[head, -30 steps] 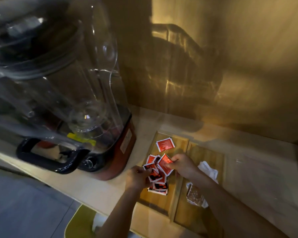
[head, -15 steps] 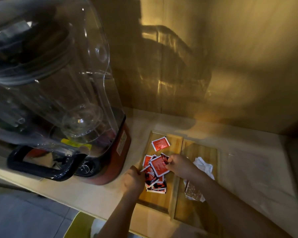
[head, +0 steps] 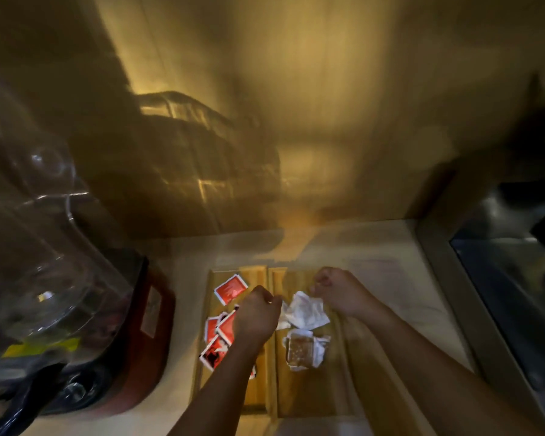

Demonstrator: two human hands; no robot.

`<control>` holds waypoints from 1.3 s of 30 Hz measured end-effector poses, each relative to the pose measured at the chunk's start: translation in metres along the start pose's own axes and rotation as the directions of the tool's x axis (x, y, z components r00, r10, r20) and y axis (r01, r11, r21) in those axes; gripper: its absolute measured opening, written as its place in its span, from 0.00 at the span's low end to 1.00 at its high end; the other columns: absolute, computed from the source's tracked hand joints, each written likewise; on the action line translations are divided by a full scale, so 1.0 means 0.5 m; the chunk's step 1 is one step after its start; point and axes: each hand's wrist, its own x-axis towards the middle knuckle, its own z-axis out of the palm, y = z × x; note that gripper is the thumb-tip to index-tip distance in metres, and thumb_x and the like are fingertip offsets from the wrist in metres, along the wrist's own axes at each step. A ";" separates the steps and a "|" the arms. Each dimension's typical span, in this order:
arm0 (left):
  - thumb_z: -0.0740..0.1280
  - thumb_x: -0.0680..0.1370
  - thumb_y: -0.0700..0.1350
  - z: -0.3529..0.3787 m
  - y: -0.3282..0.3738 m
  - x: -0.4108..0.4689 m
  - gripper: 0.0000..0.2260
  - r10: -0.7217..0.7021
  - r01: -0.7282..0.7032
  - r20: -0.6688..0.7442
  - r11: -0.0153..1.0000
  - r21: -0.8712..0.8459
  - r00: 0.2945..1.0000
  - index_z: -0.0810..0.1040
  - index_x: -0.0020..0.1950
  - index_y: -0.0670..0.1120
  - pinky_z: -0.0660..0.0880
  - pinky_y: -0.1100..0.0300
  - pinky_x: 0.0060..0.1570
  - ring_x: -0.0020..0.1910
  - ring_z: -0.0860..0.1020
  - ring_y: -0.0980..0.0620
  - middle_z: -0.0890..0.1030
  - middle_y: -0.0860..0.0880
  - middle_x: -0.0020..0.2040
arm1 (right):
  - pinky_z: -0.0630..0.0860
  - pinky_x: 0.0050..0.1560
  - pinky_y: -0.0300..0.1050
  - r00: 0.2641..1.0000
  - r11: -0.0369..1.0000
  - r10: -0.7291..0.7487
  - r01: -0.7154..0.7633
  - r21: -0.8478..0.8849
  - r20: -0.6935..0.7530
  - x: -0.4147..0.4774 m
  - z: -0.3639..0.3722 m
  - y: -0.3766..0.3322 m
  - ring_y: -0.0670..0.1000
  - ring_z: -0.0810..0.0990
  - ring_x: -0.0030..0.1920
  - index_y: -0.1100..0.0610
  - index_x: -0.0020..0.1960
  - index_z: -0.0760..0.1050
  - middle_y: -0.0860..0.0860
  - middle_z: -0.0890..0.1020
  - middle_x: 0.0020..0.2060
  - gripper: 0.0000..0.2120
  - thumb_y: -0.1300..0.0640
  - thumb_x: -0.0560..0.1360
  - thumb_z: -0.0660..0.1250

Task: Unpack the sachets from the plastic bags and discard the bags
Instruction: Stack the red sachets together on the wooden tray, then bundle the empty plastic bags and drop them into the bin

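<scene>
Both hands are seen poised over a two-part wooden tray [head: 296,404] on a pale counter [head: 390,278]. Left hand [head: 255,316] is curled into a loose fist above the tray's central divider, and whether anything is pinched in it cannot be told through the blur. Right hand [head: 340,294] is likewise closed, its fingertips drawn together at the upper edge of a crumpled white plastic bag [head: 306,313] in the tray's right compartment; a firm grip on the bag cannot be confirmed. A second bag [head: 302,350], with brownish contents showing through it, is seen just nearer the camera in the same compartment. Red sachets [head: 216,338] are piled in the tray's left compartment, partly hidden under the left forearm, while a single sachet [head: 231,289] lies apart at that compartment's far end. A large clear-jug blender [head: 60,294] stands to the left of the tray.
</scene>
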 end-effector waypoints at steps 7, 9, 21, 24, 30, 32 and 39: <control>0.64 0.75 0.50 0.096 0.117 0.000 0.08 0.154 -0.157 0.157 0.988 0.009 0.976 0.73 0.41 0.46 0.69 0.57 0.42 0.48 0.79 0.42 0.82 0.43 0.45 | 0.74 0.43 0.48 0.968 0.971 0.159 -0.117 0.210 -0.196 -0.054 -0.119 0.112 0.53 0.77 0.39 0.59 0.46 0.76 0.55 0.78 0.42 0.03 0.62 0.73 0.64; 0.64 0.75 0.51 0.124 0.141 -0.001 0.09 0.178 -0.182 0.185 0.983 0.005 0.967 0.74 0.41 0.46 0.69 0.57 0.43 0.48 0.79 0.43 0.80 0.45 0.42 | 0.75 0.50 0.49 0.937 0.977 0.182 -0.139 0.160 -0.297 -0.060 -0.140 0.148 0.56 0.79 0.47 0.59 0.46 0.77 0.56 0.80 0.44 0.04 0.61 0.73 0.64; 0.68 0.73 0.57 0.270 0.184 -0.008 0.34 -0.089 0.229 0.440 0.934 -0.275 0.893 0.65 0.68 0.35 0.73 0.55 0.59 0.62 0.75 0.44 0.75 0.44 0.63 | 0.74 0.58 0.51 0.898 0.909 0.414 -0.416 0.018 -0.149 -0.053 -0.130 0.286 0.59 0.77 0.57 0.55 0.61 0.72 0.58 0.77 0.58 0.32 0.46 0.58 0.67; 0.74 0.67 0.55 0.292 0.176 -0.006 0.39 -0.200 0.368 0.415 0.849 -0.378 0.887 0.66 0.67 0.32 0.75 0.50 0.59 0.59 0.78 0.41 0.78 0.39 0.62 | 0.74 0.59 0.55 0.885 0.889 0.455 -0.446 0.101 -0.096 -0.049 -0.116 0.296 0.59 0.77 0.57 0.54 0.63 0.66 0.57 0.77 0.58 0.39 0.44 0.54 0.70; 0.69 0.74 0.45 0.297 0.160 -0.010 0.15 -0.124 0.332 0.473 0.861 -0.385 0.872 0.78 0.32 0.36 0.73 0.65 0.24 0.20 0.77 0.55 0.79 0.46 0.20 | 0.77 0.49 0.50 0.929 0.913 0.368 -0.354 0.201 -0.036 -0.058 -0.112 0.297 0.54 0.79 0.48 0.52 0.48 0.74 0.55 0.81 0.48 0.16 0.58 0.63 0.74; 0.67 0.72 0.44 0.296 0.153 -0.004 0.10 -0.150 0.345 0.473 0.868 -0.358 0.868 0.77 0.33 0.41 0.75 0.65 0.27 0.21 0.77 0.60 0.78 0.51 0.18 | 0.77 0.44 0.50 0.941 0.914 0.333 -0.307 0.264 -0.057 -0.061 -0.113 0.297 0.53 0.80 0.42 0.50 0.40 0.72 0.54 0.81 0.41 0.11 0.60 0.63 0.72; 0.66 0.74 0.33 0.220 0.175 -0.012 0.02 -0.079 0.431 0.538 0.700 -0.569 0.839 0.77 0.45 0.38 0.74 0.63 0.21 0.24 0.77 0.51 0.79 0.41 0.33 | 0.70 0.37 0.42 0.947 0.737 0.320 -0.222 0.639 -0.040 -0.075 -0.142 0.261 0.54 0.74 0.38 0.72 0.46 0.75 0.68 0.77 0.39 0.23 0.51 0.68 0.73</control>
